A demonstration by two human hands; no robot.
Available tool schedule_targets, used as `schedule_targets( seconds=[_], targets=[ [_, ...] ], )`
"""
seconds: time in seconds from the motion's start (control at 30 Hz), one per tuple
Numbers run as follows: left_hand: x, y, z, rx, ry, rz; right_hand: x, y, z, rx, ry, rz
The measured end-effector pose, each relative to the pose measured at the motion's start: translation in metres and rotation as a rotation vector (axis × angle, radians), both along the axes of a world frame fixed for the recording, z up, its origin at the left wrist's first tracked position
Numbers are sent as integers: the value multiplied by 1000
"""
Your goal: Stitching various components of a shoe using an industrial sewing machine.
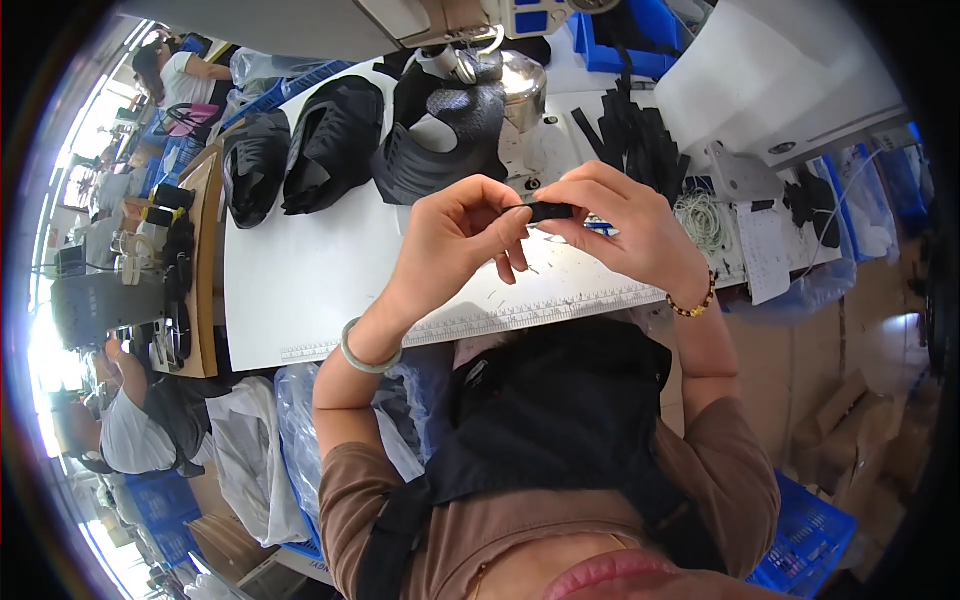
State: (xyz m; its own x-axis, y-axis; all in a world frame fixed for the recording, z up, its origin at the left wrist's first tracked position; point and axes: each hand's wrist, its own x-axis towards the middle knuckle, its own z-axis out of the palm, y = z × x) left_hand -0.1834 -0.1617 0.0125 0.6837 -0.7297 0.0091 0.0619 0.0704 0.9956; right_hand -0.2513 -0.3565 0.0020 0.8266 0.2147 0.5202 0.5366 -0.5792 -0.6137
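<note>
Between both hands, above the white sewing table point(300, 290), I hold a short black strip point(550, 211). My left hand point(462, 228) pinches its left end between thumb and fingers, and my right hand point(622, 218) grips the other end. Just beyond them a dark grey patterned shoe upper point(445, 145) lies under the sewing machine head point(455, 62). Two more black shoe uppers point(333, 143) rest to its left. A pile of black strips point(637, 140) is spread behind my right hand.
A tangle of pale thread point(703, 222) lies right of my right hand. A printed ruler point(480, 322) runs along the table's near edge. Blue bins point(625, 45) stand at the back. Bagged material point(255, 450) hangs at the left. Two other people work at the far left.
</note>
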Motion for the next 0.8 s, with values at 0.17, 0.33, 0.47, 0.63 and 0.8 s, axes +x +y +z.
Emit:
schedule_targets(
  seconds=[0.17,0.33,0.47,0.63,0.8],
  targets=[
    [5,15,17,-96,-101,130,3,12,7,290,-93,-96],
    [35,26,41,-173,-192,374,43,46,24,921,397,47],
    [54,19,45,-173,-223,364,51,50,13,927,299,-45],
    [56,4,35,-9,-194,335,50,44,-4,754,177,-80],
    [58,0,22,10,-217,354,49,44,-17,631,51,-64]
  ],
)
